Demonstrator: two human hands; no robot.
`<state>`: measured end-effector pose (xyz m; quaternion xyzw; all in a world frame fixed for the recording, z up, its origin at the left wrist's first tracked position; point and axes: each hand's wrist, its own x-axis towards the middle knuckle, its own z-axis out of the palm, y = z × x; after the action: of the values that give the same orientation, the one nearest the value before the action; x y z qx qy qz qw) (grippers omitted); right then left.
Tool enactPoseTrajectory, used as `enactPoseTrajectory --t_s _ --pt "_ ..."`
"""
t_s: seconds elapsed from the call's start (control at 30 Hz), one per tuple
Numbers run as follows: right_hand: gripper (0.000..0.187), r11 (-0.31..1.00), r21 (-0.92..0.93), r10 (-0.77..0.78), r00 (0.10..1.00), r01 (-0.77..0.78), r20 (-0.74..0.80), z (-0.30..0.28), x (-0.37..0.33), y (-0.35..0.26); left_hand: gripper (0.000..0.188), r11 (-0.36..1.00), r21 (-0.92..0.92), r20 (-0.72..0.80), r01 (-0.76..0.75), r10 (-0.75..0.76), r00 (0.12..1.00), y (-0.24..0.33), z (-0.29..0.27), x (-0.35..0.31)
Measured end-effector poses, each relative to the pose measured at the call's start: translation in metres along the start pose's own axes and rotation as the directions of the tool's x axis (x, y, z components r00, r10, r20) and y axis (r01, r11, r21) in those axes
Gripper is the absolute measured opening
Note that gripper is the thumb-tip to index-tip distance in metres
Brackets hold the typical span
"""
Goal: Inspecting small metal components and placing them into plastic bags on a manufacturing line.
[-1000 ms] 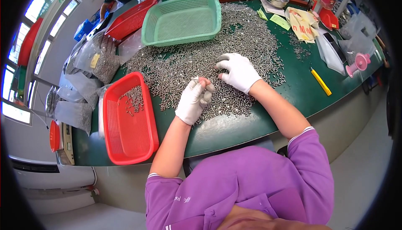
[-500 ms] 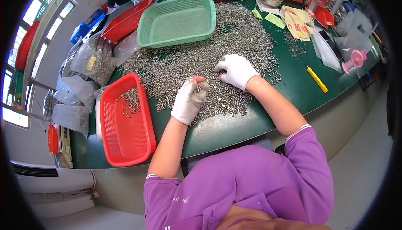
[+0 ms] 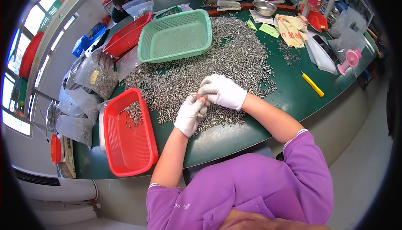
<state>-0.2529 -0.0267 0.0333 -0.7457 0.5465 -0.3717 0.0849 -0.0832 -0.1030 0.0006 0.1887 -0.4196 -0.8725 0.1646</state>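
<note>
A broad layer of small silvery metal pins [image 3: 247, 54] covers the middle of the green table. Over its near part my two white-gloved hands meet, with some bare fingertips showing. My left hand [image 3: 190, 115] is closed, thumb against the fingers. My right hand [image 3: 222, 92] is closed too, its fingertips pinched together and touching those of the left. Whatever lies between the fingertips is too small or hidden to make out. Left of my left hand stands a red plastic basket [image 3: 130, 159] with a small heap of the same pins at its far end.
A green basket [image 3: 173, 56] stands at the back, beside another red basket [image 3: 125, 35]. Bags of pins [image 3: 77, 127] crowd the left edge. To the right lie a yellow cutter knife [image 3: 313, 84], a pink stand [image 3: 349, 60] and a cloth bag [image 3: 291, 29]. A person [image 3: 121, 6] sits far left.
My right hand has moved left and nearer to me, from over the pins to my left hand. Their fingertips, apart before, now touch. The whole view has shifted slightly.
</note>
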Motion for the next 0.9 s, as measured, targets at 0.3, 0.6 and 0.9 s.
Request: enactPoseTrajectory --t_s 0.3,0.6,0.9 --pt "0.021 0.881 -0.396 0.297 0.954 -0.258 0.037 -0.009 -0.004 0.019 0.022 0.998 -0.043 -0.031 -0.044 0.043 0.999 0.003 0.0 0.001" --pt "0.012 0.877 -0.406 0.267 0.963 -0.256 -0.03 -0.002 -0.006 0.027 0.026 0.995 -0.098 -0.002 -0.031 0.031 1.0 0.003 -0.004 0.002" --pt "0.013 0.863 -0.377 0.378 0.925 -0.335 0.045 -0.01 -0.005 0.024 0.028 0.988 -0.155 0.007 -0.019 0.02 1.0 0.003 -0.005 0.002"
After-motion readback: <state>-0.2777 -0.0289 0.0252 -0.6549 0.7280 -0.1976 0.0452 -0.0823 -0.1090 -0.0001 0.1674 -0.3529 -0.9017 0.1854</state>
